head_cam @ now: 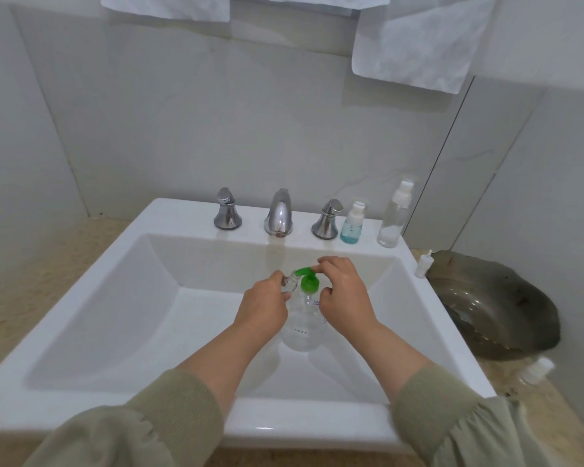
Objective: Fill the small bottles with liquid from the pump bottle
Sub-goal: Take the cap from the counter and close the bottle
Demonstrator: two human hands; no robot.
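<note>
My left hand [263, 306] grips a small bottle [290, 284], my right hand [346, 294] clasps the pump bottle [302, 328]; the blue bottle [351, 227] seems filled, the tall bottle [393, 220] not.

I've got a green pump [308, 280] on a clear bottle [300, 333], white sink [182, 214], chrome taps [278, 214], pale blue liquid in the spray bottle [350, 230] at the sink's back right corner, olive sleeves [169, 419], speckled beige counter [31, 281].

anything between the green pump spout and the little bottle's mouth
Nothing visible: the left hand holds the small bottle with its mouth at the green spout tip; the right hand holds the pump head.
</note>
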